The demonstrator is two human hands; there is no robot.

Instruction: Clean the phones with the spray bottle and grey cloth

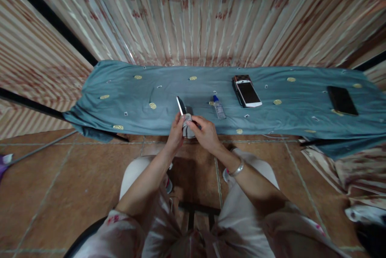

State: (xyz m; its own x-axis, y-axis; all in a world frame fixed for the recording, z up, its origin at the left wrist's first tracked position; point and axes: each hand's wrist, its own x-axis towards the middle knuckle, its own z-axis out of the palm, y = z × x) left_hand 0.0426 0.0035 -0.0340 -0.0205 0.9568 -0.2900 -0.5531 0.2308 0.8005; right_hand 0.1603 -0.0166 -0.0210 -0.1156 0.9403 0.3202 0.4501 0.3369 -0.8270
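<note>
My left hand [175, 132] is closed around the lower end of a smartphone [181, 105] with a white edge, tilted up over the table's front edge. A grey cloth [188, 128] is bunched against the phone's lower end. My right hand [205, 132] pinches this cloth between thumb and fingers. The cloth and my fingers hide the lower part of the phone. Just right of my hands, a small clear bottle [220, 110] with a blue cap lies on the table.
The narrow table wears a blue-green cloth [169, 85] with yellow motifs. Farther right lie a white phone [249, 94] on a dark stack and a black flat device [343, 100]. A pleated patterned curtain [187, 21] hangs behind. Tiled floor [99, 169] shows below.
</note>
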